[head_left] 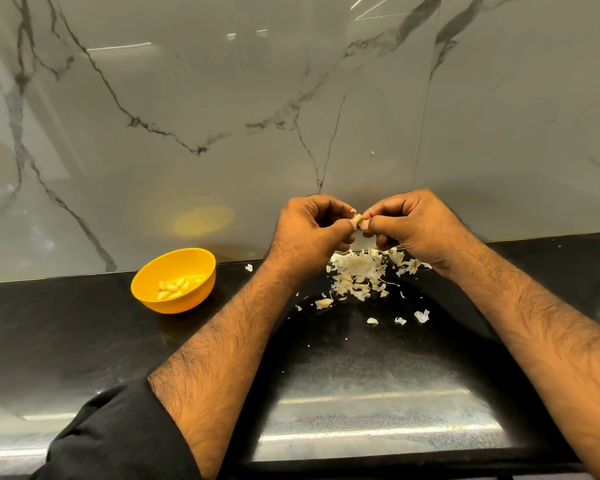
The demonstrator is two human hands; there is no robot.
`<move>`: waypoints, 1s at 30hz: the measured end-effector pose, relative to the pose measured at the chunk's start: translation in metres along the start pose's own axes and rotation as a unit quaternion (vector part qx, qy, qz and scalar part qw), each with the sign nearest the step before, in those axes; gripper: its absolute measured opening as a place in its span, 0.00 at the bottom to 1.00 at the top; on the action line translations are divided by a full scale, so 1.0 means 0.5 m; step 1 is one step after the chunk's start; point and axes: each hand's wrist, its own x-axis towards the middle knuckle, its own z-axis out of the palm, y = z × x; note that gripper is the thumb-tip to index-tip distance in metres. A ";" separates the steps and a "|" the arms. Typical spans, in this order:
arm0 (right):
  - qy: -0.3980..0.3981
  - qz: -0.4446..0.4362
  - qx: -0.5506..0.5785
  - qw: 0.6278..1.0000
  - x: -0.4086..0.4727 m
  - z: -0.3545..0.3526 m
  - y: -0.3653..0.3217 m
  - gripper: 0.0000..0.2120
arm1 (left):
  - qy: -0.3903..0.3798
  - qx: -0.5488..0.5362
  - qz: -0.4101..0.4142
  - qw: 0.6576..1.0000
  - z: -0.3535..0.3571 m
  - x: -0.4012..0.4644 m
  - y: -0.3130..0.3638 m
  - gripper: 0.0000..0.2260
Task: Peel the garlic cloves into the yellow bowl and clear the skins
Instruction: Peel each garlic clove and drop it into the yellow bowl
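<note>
Leftmost, yellow bowl (174,280) on the black counter (66,327), peeled cloves inside, well left of both hands. Next, left hand (309,233) pinching one end of the garlic clove (357,220); right hand (413,226) pinching the other. Long axis roughly left-right, held above the skin pile (361,275). Likely drop leftward; left hand nearer. Unpeeled-looking piece (324,303) below.

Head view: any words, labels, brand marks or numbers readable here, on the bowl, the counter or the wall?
None. The yellow bowl is plain, with no print or logo showing.
The black counter and marble wall carry only veins and reflections.
The black sleeve shows no label.
</note>
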 end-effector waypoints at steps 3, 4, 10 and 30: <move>0.006 -0.006 -0.025 1.000 0.000 0.000 0.000 0.04 | 0.006 -0.016 0.000 1.000 0.001 0.000 0.000 0.03; 0.006 -0.005 -0.041 0.999 0.001 0.000 0.001 0.04 | 0.011 -0.026 -0.003 1.000 0.001 0.001 0.001 0.03; -0.017 0.050 -0.106 0.993 0.006 -0.010 0.002 0.09 | 0.024 -0.092 -0.030 0.995 -0.005 0.003 -0.002 0.04; -0.004 -0.058 -0.083 0.995 -0.003 -0.009 -0.005 0.03 | -0.014 -0.196 -0.099 0.975 -0.002 -0.005 0.011 0.09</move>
